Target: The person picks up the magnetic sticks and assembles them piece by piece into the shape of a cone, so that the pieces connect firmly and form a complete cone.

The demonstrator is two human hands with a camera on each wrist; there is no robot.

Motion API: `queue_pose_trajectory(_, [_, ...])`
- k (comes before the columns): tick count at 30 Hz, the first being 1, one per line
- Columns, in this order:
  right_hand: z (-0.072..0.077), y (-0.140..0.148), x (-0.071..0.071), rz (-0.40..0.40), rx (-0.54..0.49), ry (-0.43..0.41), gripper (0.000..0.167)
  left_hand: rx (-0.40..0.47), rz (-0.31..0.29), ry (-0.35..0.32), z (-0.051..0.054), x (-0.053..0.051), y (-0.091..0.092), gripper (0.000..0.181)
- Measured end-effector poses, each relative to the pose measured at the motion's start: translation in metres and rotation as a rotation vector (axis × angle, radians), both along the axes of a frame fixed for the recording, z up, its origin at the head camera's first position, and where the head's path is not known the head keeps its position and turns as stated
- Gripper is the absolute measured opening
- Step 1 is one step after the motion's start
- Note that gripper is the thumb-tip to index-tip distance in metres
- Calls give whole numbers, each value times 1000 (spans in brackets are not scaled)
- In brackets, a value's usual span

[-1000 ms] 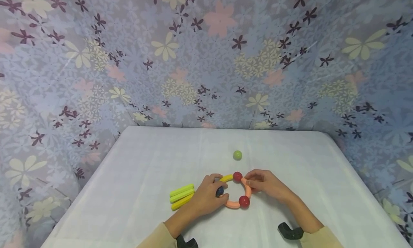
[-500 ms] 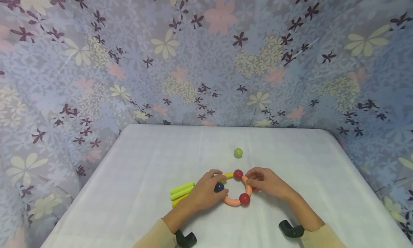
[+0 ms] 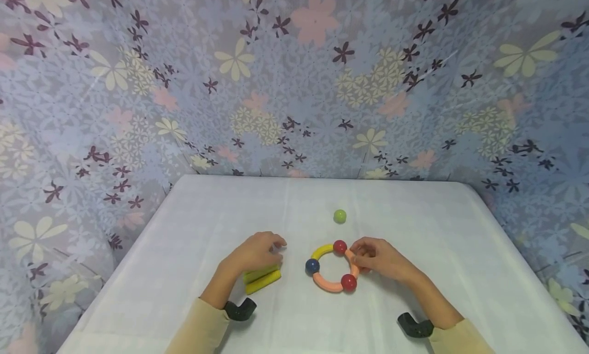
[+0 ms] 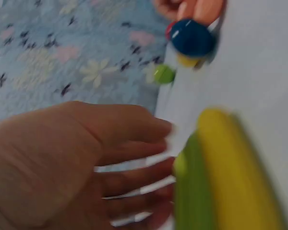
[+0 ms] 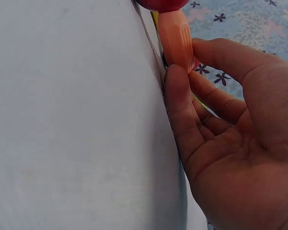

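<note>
On the white table lies a ring of curved sticks and balls: a yellow stick (image 3: 322, 250), a blue ball (image 3: 312, 266), an orange stick (image 3: 327, 283) and two red balls (image 3: 348, 283). My right hand (image 3: 385, 259) pinches another orange stick (image 5: 176, 40) on the ring's right side. Off to the left, my left hand (image 3: 255, 252) hovers over the green and yellow sticks (image 3: 263, 281), fingers relaxed and holding nothing. In the left wrist view a green stick (image 4: 194, 184) and a yellow stick (image 4: 237, 177) are beside its fingertips.
A green ball (image 3: 340, 216) rests on the white tablecloth (image 3: 230, 205) behind the ring. Flowered fabric (image 3: 285, 88) hangs beyond the table's far edge. Black wrist-worn pieces (image 3: 415, 326) are at both sleeves.
My left hand has let go of the ring near the blue ball and moved left, over the loose sticks. My right hand keeps its place on the orange stick.
</note>
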State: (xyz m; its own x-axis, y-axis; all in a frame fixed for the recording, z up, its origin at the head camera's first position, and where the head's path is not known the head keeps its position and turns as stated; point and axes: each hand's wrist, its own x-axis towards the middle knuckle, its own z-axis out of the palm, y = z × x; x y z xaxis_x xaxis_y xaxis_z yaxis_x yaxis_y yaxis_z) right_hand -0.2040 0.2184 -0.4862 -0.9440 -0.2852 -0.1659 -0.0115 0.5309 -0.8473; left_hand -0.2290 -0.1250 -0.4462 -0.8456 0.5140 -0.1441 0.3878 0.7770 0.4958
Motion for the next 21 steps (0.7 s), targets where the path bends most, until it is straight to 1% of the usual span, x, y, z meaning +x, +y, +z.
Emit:
queue_pose_trajectory(4, [1,0,1,6,24,24,32,-48,-23,-54,8,-3,-14,26])
queue_pose_trajectory(7, [0,0,0,5,29,25,32,-57,-23,-97,12,-3,-20,23])
queue_pose_trajectory(9, [0,1,0,3,27,23,32,-74,-23,-116,14,-4,-23,20])
queue_pose_trajectory(14, [1,1,0,-1,39,28,31,-100,-20,-135,13,-6,-23,14])
queue_pose_trajectory(21, [2,-1,1,40,44,52,31,-84,-13,-129,7,-7,-25,14])
